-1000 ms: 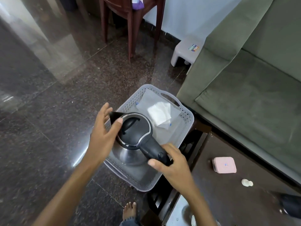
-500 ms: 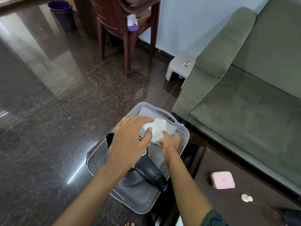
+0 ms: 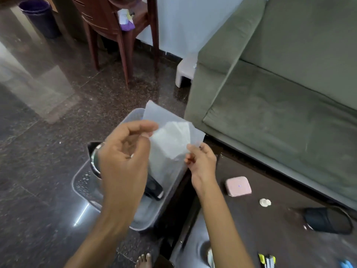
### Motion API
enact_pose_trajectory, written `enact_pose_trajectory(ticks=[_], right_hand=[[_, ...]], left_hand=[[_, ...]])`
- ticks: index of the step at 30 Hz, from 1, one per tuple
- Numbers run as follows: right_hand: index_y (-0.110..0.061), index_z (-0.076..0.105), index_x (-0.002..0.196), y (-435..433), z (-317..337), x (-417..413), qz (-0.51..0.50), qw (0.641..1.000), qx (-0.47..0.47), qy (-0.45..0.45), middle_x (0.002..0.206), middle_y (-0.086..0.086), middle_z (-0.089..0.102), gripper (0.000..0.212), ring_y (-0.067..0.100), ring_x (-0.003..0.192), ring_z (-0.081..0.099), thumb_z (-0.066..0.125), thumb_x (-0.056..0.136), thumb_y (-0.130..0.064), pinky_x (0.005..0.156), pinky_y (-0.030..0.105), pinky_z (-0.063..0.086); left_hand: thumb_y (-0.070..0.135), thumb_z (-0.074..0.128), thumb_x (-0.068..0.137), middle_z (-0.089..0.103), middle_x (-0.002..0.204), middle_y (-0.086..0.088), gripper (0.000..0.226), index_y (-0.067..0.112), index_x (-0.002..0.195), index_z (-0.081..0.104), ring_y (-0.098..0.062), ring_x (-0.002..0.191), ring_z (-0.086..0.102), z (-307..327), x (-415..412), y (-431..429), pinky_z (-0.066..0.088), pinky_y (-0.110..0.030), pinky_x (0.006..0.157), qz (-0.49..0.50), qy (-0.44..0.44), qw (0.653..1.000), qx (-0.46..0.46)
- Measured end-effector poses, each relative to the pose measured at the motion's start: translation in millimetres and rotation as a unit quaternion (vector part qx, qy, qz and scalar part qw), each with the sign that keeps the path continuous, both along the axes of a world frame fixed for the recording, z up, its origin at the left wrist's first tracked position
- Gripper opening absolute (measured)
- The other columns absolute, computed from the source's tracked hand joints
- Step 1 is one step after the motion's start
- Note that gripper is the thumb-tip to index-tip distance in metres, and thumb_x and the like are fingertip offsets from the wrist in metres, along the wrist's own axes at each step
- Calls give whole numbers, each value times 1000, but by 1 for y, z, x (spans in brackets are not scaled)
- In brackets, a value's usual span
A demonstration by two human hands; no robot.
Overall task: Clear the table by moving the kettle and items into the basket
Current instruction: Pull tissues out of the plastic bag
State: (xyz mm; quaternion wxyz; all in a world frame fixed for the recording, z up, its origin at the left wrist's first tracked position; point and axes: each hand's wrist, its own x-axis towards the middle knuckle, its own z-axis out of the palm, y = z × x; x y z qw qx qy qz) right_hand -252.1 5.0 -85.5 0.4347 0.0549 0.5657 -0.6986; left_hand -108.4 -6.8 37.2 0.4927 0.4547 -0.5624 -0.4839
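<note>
Kettle [image 3: 153, 188] sits inside grey basket [image 3: 80, 183] on floor, touching dark table's [image 3: 270, 240] left end; mostly hidden behind left hand [image 3: 123, 157]. Left hand: fingers curled, thumb and forefinger pinch left edge of translucent plastic bag [image 3: 168, 140], raised above basket. Right hand [image 3: 202, 161]: fingertips pinch bag's lower right edge. Further right on table: pink case [image 3: 239, 186], blurred black object [image 3: 328, 220].
</note>
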Motion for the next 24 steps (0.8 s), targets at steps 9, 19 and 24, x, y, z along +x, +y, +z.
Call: enact_pose_trajectory(ticks=[9,19,24], right_hand=[[-11,56,96,216,50,-48,-119,992,-52,-3,75,4,52,19,10,46,44,61,82,2,44,20,42],[-14,60,89,371,6,-122,-181,981,-47,-60,67,0,61,18,11,47,50,68,73,-14,50,22,44],[-10,65,103,416,-32,-151,-242,939,-84,-230,103,12,70,48,26,99,61,44,86,-49,89,36,44]], left_hand=[[35,72,64,70,110,8,51,30,113,60,-5,104,65,-60,-116,158,49,-23,83,-211,82,928,296],[23,59,82,65,120,-15,44,6,123,56,-28,105,64,-129,-220,269,53,-39,87,-322,100,789,514],[25,70,79,62,128,-11,53,11,128,55,-26,115,61,-151,-235,285,53,-40,92,-396,109,736,538]])
